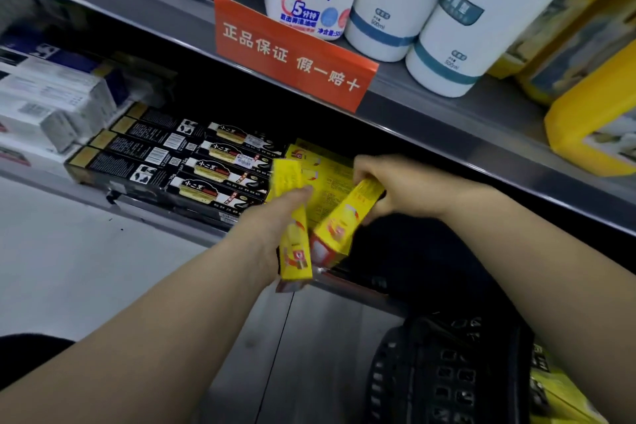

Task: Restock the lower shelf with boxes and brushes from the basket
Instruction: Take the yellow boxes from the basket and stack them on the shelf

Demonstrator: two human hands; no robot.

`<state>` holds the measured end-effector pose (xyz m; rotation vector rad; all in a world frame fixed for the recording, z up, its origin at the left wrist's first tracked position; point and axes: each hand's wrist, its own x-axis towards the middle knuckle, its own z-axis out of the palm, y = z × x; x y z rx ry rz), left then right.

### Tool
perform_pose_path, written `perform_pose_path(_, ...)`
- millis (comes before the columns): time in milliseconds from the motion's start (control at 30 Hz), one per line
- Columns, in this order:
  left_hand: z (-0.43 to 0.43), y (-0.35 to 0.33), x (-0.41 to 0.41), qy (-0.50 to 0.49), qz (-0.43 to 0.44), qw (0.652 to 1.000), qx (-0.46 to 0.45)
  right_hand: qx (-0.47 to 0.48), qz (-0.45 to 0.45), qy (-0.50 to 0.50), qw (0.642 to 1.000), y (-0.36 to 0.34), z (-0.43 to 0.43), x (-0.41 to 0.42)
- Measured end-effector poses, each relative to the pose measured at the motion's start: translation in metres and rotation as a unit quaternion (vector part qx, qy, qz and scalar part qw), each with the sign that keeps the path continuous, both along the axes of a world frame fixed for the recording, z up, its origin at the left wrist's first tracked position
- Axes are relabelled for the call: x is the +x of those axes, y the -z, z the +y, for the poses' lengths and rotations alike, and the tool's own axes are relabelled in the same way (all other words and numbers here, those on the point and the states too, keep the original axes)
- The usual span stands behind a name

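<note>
- Here, a yellow box (296,217) is gripped by the left hand (272,227), its long axis running away from the person into the lower shelf (192,227).
- A second yellow box (347,220) is pinched at its far end by the right hand (385,186), tilted up to the right.
- Just beyond both hands, more yellow boxes (327,165) lie flat on the shelf.
- The basket (447,372) sits below the right forearm.

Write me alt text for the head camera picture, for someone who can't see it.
A person's left hand and right hand each hold a yellow box at the front of a lower shelf, beside rows of black boxes. More yellow boxes lie behind; a black basket sits lower right, white bottles stand above.
</note>
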<state>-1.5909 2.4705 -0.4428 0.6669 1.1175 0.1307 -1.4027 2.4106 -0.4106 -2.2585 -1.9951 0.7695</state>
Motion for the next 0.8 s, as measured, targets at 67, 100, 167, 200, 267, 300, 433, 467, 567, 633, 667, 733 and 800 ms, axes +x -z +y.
perform_pose_path(67, 0.007, 0.004, 0.000, -0.093, 0.029, 0.995, 0.014, 0.005, 0.032, 0.065, 0.997, 0.010, -0.001, 0.013)
perform_pose_path(100, 0.010, 0.005, 0.000, -0.123, 0.039, 0.991, 0.024, 0.014, 0.026, 0.103, 0.994, 0.017, 0.000, 0.020)
perform_pose_path(167, 0.011, 0.004, 0.001, -0.149, 0.051, 0.987, 0.039, 0.036, -0.034, 0.166, 0.985, 0.030, 0.009, 0.032)
perform_pose_path(200, 0.010, 0.003, 0.002, -0.148, 0.057, 0.986, 0.043, 0.047, -0.071, 0.179, 0.980, 0.037, 0.016, 0.037)
perform_pose_path(267, 0.007, 0.002, 0.004, -0.130, 0.061, 0.989, 0.044, 0.059, -0.096, 0.205, 0.972, 0.047, 0.031, 0.042)
perform_pose_path(300, 0.005, 0.002, 0.005, -0.124, 0.061, 0.989, 0.045, 0.061, -0.086, 0.223, 0.969, 0.051, 0.039, 0.045)
perform_pose_path(433, 0.003, 0.004, 0.009, -0.122, 0.060, 0.990, 0.045, 0.022, -0.048, 0.224, 0.973, 0.067, 0.064, 0.047)
perform_pose_path(467, 0.004, 0.005, 0.010, -0.121, 0.060, 0.990, 0.045, 0.004, -0.029, 0.225, 0.974, 0.072, 0.067, 0.044)
perform_pose_path(567, 0.005, 0.006, 0.011, -0.123, 0.056, 0.990, 0.039, -0.039, 0.004, 0.231, 0.972, 0.087, 0.070, 0.037)
perform_pose_path(633, 0.004, 0.004, 0.012, -0.123, 0.049, 0.990, 0.040, -0.059, 0.002, 0.236, 0.970, 0.090, 0.069, 0.034)
perform_pose_path(667, 0.004, 0.002, 0.012, -0.119, 0.047, 0.991, 0.039, -0.067, -0.002, 0.235, 0.970, 0.088, 0.068, 0.033)
perform_pose_path(733, 0.003, 0.002, 0.012, -0.108, 0.045, 0.993, 0.034, -0.091, -0.034, 0.225, 0.970, 0.081, 0.064, 0.033)
perform_pose_path(800, 0.003, 0.002, 0.012, -0.093, 0.052, 0.994, 0.037, -0.102, -0.065, 0.193, 0.974, 0.064, 0.059, 0.023)
